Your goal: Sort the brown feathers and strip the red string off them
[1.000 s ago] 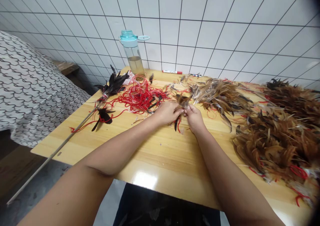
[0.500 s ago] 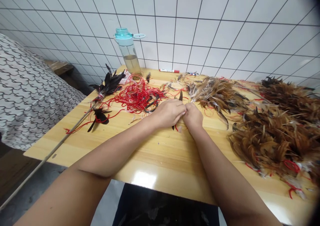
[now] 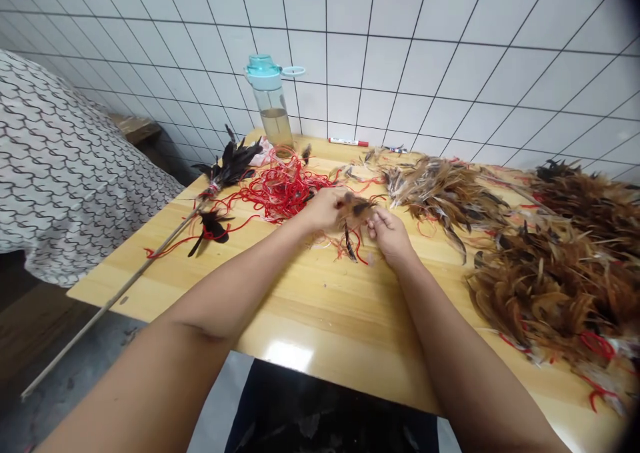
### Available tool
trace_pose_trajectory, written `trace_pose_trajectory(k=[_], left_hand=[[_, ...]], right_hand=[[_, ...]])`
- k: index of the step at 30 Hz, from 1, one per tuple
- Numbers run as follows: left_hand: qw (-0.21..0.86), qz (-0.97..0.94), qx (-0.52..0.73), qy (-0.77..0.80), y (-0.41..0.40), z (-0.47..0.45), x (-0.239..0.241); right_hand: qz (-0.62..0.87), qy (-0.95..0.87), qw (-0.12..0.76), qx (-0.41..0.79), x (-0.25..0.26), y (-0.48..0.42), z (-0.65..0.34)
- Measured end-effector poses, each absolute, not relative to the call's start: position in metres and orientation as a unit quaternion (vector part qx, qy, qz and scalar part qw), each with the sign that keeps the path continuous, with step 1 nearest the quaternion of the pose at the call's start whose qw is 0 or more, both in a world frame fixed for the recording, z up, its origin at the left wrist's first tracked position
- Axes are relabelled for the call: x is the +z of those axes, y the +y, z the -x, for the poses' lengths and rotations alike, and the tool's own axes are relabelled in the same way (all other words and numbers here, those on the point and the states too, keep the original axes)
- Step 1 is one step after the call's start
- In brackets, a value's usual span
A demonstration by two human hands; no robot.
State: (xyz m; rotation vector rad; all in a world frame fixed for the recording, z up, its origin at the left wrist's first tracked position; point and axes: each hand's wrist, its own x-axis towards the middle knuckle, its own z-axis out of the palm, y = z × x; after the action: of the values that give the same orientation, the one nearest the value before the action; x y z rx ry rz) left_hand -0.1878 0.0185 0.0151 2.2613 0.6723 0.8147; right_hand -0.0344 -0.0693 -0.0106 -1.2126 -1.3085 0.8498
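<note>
My left hand [image 3: 326, 210] is closed on a small tuft of brown and dark feathers [image 3: 356, 206], which sticks out to the right between my hands. My right hand [image 3: 390, 236] is pinched just beside the tuft's right end; what its fingertips hold is too small to make out. Below the tuft, a dark feather [image 3: 349, 245] and a short piece of red string lie on the table. A tangled heap of red string [image 3: 280, 186] spreads beyond my left hand. Past my right hand lies a bundle of brown feathers [image 3: 440, 189].
A water bottle [image 3: 273, 103] with a turquoise lid and a red marker [image 3: 349, 142] are by the tiled wall. At left, a stick [image 3: 125, 285] with black feathers overhangs the table edge. Large piles of brown feathers [image 3: 555, 279] cover the right side. Patterned cloth [image 3: 75, 153] hangs at far left.
My hands, which were together, have moved apart, and the brown feather tuft now shows between them. The view has shifted slightly, so the table's things appear farther right.
</note>
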Motion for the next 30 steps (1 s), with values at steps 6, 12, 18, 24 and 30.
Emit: trace_pose_trajectory(k=[6, 12, 18, 24, 30], left_hand=[[0.234, -0.903, 0.260, 0.249, -0.008, 0.168, 0.006], [0.077, -0.944, 0.275, 0.166, -0.034, 0.161, 0.016], [-0.006, -0.945, 0.270, 0.183, -0.029, 0.172, 0.038], [0.155, -0.924, 0.278, 0.210, 0.006, 0.190, 0.036], [0.381, -0.843, 0.320, 0.205, 0.018, 0.186, 0.009]], right_hand=[[0.530, -0.435, 0.623, 0.376, -0.021, -0.061, 0.025], [0.668, -0.562, 0.473, 0.118, -0.015, -0.067, 0.022], [0.724, -0.649, 0.234, 0.024, 0.001, -0.080, 0.033], [0.596, -0.734, 0.304, 0.114, -0.008, -0.072, 0.029], [0.502, -0.519, 0.561, 0.405, -0.015, -0.067, 0.031]])
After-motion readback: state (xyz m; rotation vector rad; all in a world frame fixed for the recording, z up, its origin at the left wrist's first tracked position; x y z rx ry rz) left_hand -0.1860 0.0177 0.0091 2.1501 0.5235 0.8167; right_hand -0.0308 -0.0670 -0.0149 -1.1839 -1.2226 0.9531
